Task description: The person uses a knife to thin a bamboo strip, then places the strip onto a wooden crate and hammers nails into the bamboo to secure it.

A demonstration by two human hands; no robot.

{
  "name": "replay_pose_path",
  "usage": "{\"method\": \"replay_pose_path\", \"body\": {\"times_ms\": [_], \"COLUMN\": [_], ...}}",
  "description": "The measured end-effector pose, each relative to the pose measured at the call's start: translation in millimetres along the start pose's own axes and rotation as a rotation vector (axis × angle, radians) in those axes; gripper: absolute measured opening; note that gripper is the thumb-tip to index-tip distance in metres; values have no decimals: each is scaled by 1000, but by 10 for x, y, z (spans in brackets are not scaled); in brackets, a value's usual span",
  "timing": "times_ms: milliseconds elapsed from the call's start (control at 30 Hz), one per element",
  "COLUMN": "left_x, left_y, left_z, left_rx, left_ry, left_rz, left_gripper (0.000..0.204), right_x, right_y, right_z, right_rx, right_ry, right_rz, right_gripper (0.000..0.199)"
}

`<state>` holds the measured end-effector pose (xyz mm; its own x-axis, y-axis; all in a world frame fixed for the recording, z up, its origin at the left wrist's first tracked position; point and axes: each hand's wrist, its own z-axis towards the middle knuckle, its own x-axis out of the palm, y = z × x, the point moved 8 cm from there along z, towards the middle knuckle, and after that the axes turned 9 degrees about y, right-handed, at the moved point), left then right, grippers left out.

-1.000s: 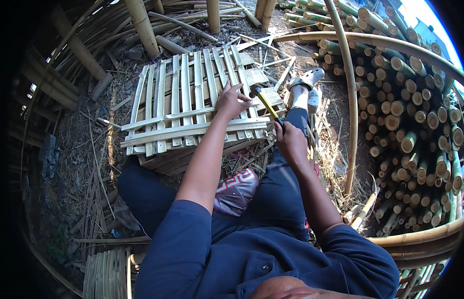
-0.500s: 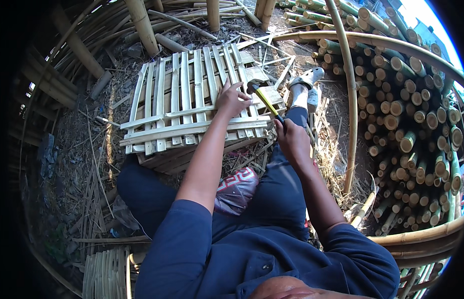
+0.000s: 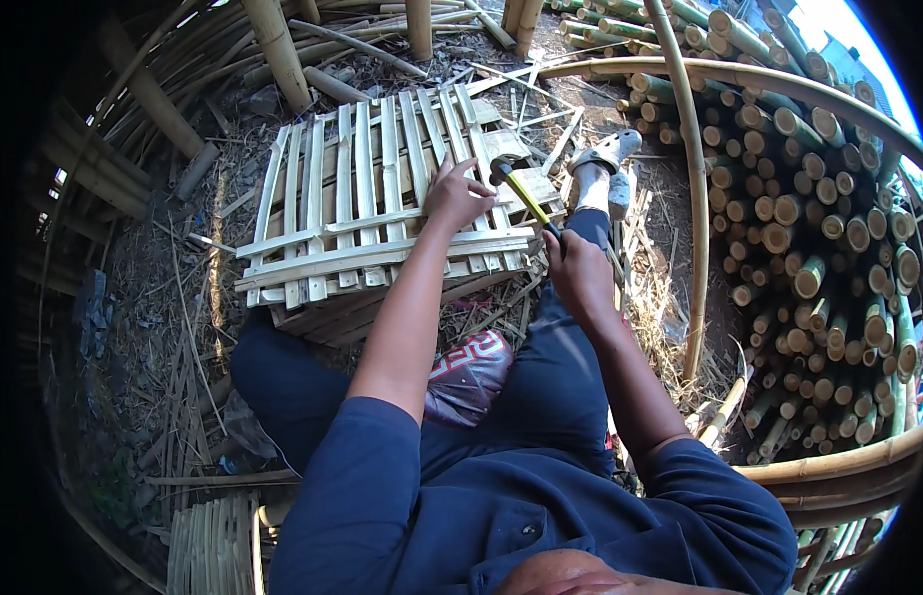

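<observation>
A slatted panel of split bamboo strips (image 3: pixel 309 263) rests tilted in front of my legs, long strips crossed by narrower ones along its near edge. My left hand (image 3: pixel 460 198) lies over the panel's right part, fingers curled close to a slat; whatever is between its fingertips is too small to make out. In my right hand (image 3: pixel 582 278) is a hammer (image 3: pixel 530 199) with a yellow and black handle, gripped low. Its metal head is raised just right of my left fingers, apart from them.
Cut bamboo poles (image 3: pixel 808 278) are stacked at the right behind an upright pole (image 3: pixel 694 198). Thick bamboo posts (image 3: pixel 276 50) stand at the far side. Bamboo scraps litter the ground around the panel. My foot in a light clog (image 3: pixel 605 151) stretches out beyond the panel.
Hardly anything differs. The whole view has shifted slightly; my left hand stays at the panel and my right hand still grips the raised hammer.
</observation>
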<state>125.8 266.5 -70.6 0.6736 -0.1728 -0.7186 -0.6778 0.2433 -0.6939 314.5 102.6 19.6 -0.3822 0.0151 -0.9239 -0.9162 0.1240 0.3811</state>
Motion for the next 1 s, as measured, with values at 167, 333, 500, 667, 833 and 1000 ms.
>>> {"method": "replay_pose_path", "body": {"times_ms": [167, 333, 500, 667, 833, 1000], "left_x": [15, 24, 10, -23, -35, -38], "left_y": [-12, 2, -11, -127, -148, -101], "left_z": [15, 5, 2, -58, -45, -38], "left_rx": [6, 14, 16, 20, 28, 27], "left_ry": [15, -6, -23, 3, 29, 0], "left_rz": [35, 61, 66, 60, 59, 51], "left_gripper": [18, 25, 24, 28, 28, 24], "right_x": [65, 24, 69, 130, 111, 155], "right_y": [-31, -6, -28, -58, -46, -55], "right_z": [38, -20, -8, -3, -12, 17], "right_rx": [5, 22, -33, -10, -9, -20], "right_ry": [12, 0, -21, -9, -39, -16], "right_rz": [1, 41, 21, 16, 13, -9], "right_gripper": [43, 43, 43, 43, 42, 41]}}
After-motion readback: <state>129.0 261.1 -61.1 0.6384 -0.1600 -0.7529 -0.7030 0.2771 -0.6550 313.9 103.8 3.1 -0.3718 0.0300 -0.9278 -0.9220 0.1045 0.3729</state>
